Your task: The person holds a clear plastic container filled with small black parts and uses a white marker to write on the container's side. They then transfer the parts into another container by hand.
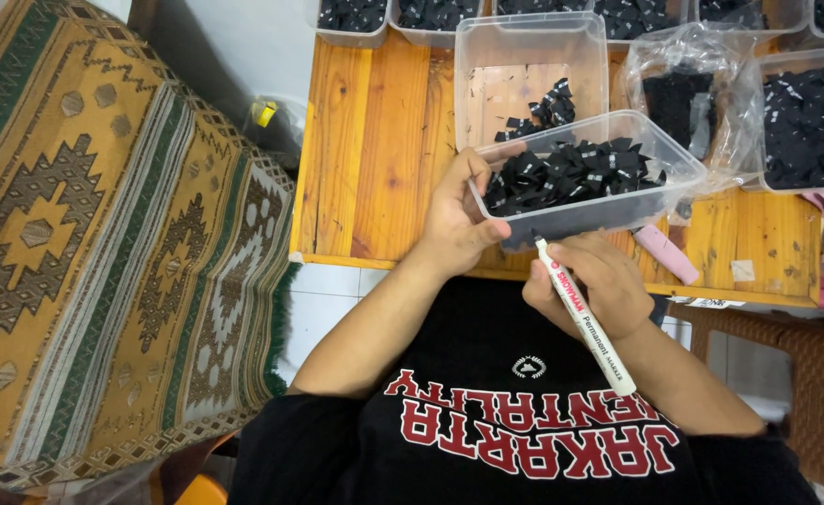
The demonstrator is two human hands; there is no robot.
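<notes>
Left hand [454,220] grips the tilted clear plastic tub [587,178] of black fabric tags [571,173], right hand [591,281] closed on a white marker [585,318], over a planked wooden bench [374,150] beside a woven patterned rug [103,234].

Illumination is bright, even and diffuse, with colours rendered true. Soft shadow lies beneath the clear plastic container [585,173] on its near side. Faint glare marks the crinkled plastic bag [687,84] right of that container. Focus is sharp at centre; frame edges show slight wide-angle stretching.
</notes>
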